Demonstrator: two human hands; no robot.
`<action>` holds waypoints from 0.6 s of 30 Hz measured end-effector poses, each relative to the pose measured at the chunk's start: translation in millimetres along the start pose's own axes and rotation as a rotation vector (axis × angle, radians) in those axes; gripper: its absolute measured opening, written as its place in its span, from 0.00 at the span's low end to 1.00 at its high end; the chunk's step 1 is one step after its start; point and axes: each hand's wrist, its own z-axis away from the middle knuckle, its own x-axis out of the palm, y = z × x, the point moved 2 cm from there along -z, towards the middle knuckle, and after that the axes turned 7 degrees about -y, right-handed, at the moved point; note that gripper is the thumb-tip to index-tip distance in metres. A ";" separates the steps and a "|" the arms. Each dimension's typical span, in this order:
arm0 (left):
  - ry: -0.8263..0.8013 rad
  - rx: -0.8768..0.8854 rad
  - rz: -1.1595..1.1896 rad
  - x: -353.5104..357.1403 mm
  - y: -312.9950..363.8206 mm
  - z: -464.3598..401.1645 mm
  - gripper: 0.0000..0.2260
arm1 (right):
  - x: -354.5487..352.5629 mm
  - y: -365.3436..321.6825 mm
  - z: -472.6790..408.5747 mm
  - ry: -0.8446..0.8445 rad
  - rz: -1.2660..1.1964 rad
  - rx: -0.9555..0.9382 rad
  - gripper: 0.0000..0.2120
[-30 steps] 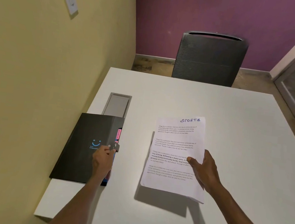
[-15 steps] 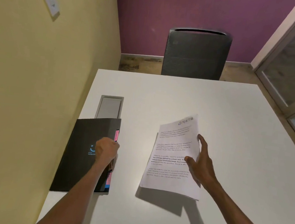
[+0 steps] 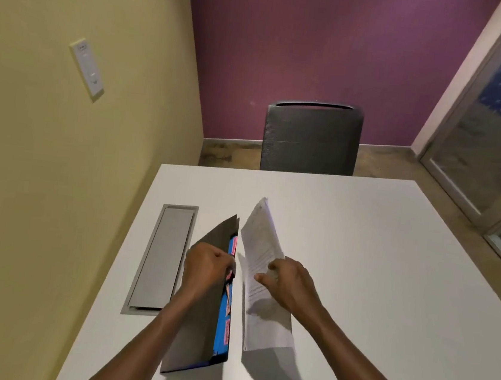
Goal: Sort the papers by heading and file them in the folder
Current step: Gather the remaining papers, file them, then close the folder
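Since half a second ago, both the folder cover and the sheets have swung up off the white tabletop [image 3: 374, 266]. At ten o'clock lies a grey recessed cable hatch [image 3: 163, 258]. My left hand [image 3: 207, 267] is clenched on the raised cover of the dark grey card folder [image 3: 195, 333], showing blue dividers with pink tabs. My right hand [image 3: 290, 283] pinches the thin white printed papers [image 3: 260, 244] at mid-edge, just right of the folder. They look light and floppy; I judge holding mid-edge keeps them from buckling.
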 end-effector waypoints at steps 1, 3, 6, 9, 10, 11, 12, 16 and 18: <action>-0.012 0.020 -0.019 4.7 9.3 1.3 0.10 | -1.9 -3.2 -2.0 -0.011 0.042 -0.001 0.24; -0.049 0.058 -0.020 15.1 24.4 1.9 0.09 | -2.6 -5.3 -6.5 -0.060 0.093 -0.012 0.29; -0.077 0.101 -0.009 34.1 46.0 4.0 0.08 | -4.1 1.5 -7.7 -0.108 0.038 -0.010 0.22; -0.079 0.112 0.020 53.6 58.9 3.8 0.07 | -4.7 13.7 -8.0 -0.047 -0.004 -0.022 0.17; -0.081 0.114 0.037 59.7 60.1 2.2 0.08 | -5.8 18.9 -8.2 -0.039 -0.014 -0.008 0.16; -0.079 0.119 0.054 65.3 61.2 1.6 0.09 | -7.9 23.8 -8.7 -0.032 -0.024 0.001 0.16; -0.069 0.125 0.068 70.5 62.0 1.4 0.10 | -10.2 28.5 -9.5 -0.030 -0.040 0.006 0.16; 0.076 0.143 0.120 81.0 64.6 11.1 0.14 | -16.6 41.5 -15.8 -0.026 -0.129 0.033 0.12; 0.169 0.106 0.142 82.7 57.4 13.1 0.10 | -18.2 46.6 -21.1 -0.051 -0.167 0.051 0.12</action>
